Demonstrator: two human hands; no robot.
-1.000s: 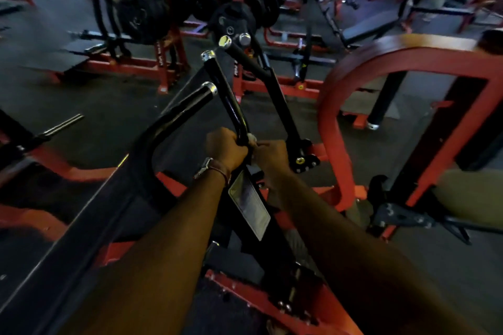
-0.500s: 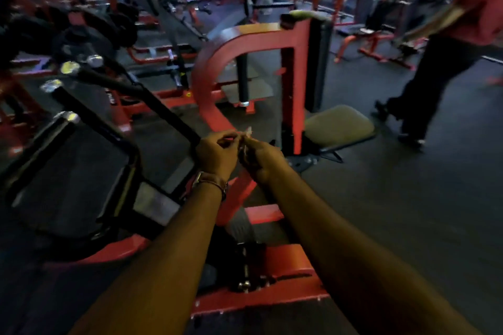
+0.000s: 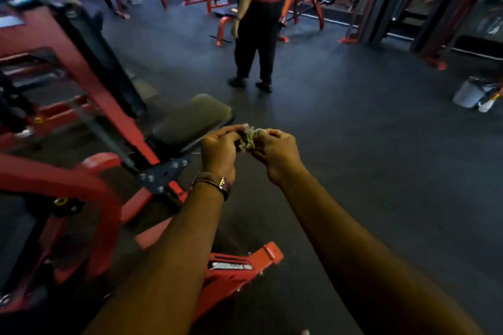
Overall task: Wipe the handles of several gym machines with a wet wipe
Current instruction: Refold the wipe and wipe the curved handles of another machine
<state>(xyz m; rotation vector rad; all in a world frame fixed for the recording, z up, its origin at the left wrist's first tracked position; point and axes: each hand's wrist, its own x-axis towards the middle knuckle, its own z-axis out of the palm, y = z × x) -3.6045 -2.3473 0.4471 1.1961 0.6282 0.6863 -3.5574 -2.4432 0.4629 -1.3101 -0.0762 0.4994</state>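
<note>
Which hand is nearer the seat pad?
Left. The left hand is just right of the seat pad, its knuckles near the pad's edge in the image. The right hand is farther right, past the wipe both hold.

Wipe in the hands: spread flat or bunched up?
Bunched up. The wipe shows as a crumpled, creased wad pinched between the left hand and right hand, with no flat sheet visible.

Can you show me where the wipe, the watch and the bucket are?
wipe [image 3: 248, 139], head view, on the crumpled middle between the two hands.
watch [image 3: 215, 182], head view, on the brown strap round the left wrist.
bucket [image 3: 468, 94], head view, on its pale side wall, far right on the floor.
</note>
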